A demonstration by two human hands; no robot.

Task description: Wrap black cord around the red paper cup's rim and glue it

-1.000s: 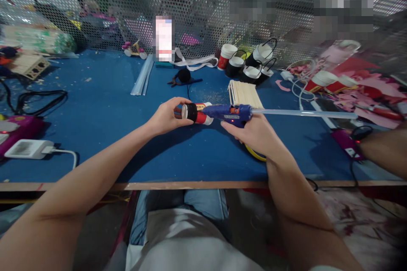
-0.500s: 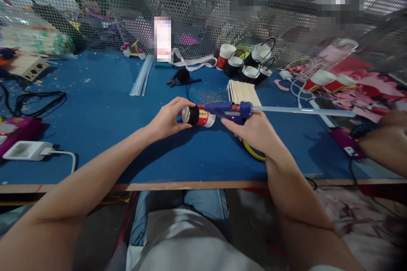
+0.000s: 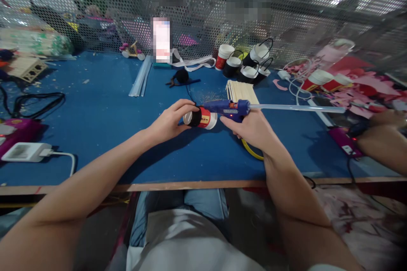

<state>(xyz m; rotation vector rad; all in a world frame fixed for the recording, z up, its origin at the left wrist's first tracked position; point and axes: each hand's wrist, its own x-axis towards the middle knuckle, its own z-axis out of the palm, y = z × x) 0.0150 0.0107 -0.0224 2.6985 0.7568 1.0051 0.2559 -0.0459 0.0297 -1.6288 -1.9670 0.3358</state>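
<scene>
Fingers and thumb of my left hand (image 3: 170, 123) grip the black-wrapped end of a red paper cup (image 3: 206, 118), which lies on its side above the blue table. My right hand (image 3: 251, 129) is wrapped round a blue glue gun (image 3: 227, 108). A long clear glue stick (image 3: 299, 108) juts from the gun's rear to the right. The gun's nozzle is over the cup's black part, near my left fingertips; its very tip is hidden. Just below my right hand lies a yellow ring-shaped object (image 3: 252, 150), partly covered.
Black-wrapped cups (image 3: 232, 67) with handles stand at the back beside wooden sticks (image 3: 243, 91). A black yarn ball (image 3: 182, 76) and glue sticks (image 3: 141, 76) lie back left. Purple power strips (image 3: 345, 142) sit at both sides. Another person's hand (image 3: 386, 144) is at right.
The cup has turned slightly, its white rim now more toward me and a little to the right. The glue gun's nozzle has shifted slightly left along the cup.
</scene>
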